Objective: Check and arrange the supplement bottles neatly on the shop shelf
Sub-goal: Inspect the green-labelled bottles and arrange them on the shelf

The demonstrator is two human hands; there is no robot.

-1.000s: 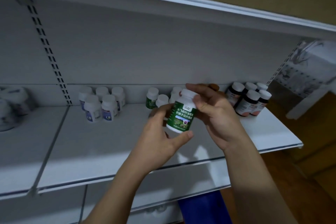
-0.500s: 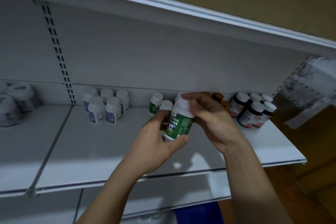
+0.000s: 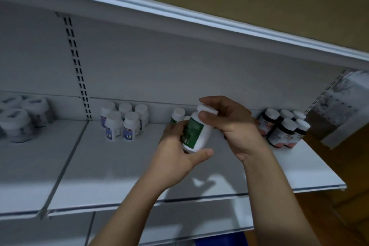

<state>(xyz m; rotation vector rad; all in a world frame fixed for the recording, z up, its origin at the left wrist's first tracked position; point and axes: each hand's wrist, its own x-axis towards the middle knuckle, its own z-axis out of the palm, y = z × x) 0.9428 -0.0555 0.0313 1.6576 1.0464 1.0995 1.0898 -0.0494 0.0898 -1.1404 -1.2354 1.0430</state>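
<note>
Leaning cap-end up-right: green-label bottle [image 3: 196, 134].

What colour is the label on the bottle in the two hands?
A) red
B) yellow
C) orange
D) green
D: the bottle has a green label. The left hand holds it low down, and the right hand pinches its white cap.

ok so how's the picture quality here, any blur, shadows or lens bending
Head view: dim, bluish light; the left hand and right hand cast a soft shadow on the shelf below; the jars at far left are smeared; the upper shelf edge slants and bows, wide-angle distortion; print on the green-label bottle is too soft to read.
</note>
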